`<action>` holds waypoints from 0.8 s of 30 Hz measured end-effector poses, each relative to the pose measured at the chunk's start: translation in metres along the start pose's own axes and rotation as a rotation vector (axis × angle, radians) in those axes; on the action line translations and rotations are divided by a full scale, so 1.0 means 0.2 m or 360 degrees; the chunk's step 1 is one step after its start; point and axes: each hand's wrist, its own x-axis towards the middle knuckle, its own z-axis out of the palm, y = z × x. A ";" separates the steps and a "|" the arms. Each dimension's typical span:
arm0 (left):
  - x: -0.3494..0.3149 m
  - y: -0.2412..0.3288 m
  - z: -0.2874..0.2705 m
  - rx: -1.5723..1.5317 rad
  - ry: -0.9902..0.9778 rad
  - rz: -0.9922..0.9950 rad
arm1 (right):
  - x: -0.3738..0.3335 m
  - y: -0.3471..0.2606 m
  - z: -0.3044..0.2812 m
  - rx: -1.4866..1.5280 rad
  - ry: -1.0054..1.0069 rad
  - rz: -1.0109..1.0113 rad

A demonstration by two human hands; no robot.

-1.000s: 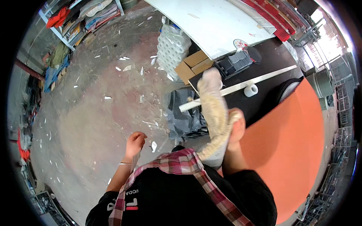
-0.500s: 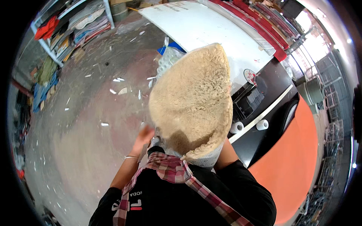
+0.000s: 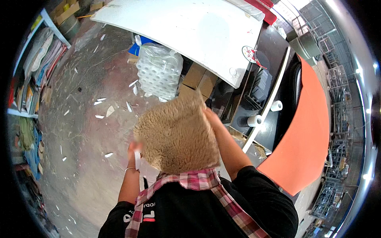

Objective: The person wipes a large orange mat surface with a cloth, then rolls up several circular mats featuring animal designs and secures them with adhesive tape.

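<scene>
A tan, thick-piled plush piece [image 3: 178, 137] is held up in front of my body, its furry side showing. My right hand [image 3: 211, 118] grips its far right edge, with the fingers partly hidden behind it. At the left edge, my left hand [image 3: 135, 149] is closed on the plush, its fingertips slightly blurred. A narrow white strip [image 3: 137, 159] hangs by the left hand; whether it is attached to the plush I cannot tell.
Ahead stands a white-topped table [image 3: 178, 23], with a clear bag of white rolls [image 3: 158, 71] and a cardboard box [image 3: 194, 75] below its edge. To the right are a black surface [image 3: 274, 43], white rolls [image 3: 254, 120] and an orange sheet [image 3: 305, 139]. White scraps [image 3: 110, 111] litter the floor.
The plush piece has come down and flattened from its curled, raised position. My right hand has moved from behind it to its far right edge; the left has shifted left to its side edge.
</scene>
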 end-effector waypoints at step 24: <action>0.60 0.16 0.76 0.1353 -0.0993 0.0097 | 1.29 0.40 -0.52 0.0690 0.1047 -0.0453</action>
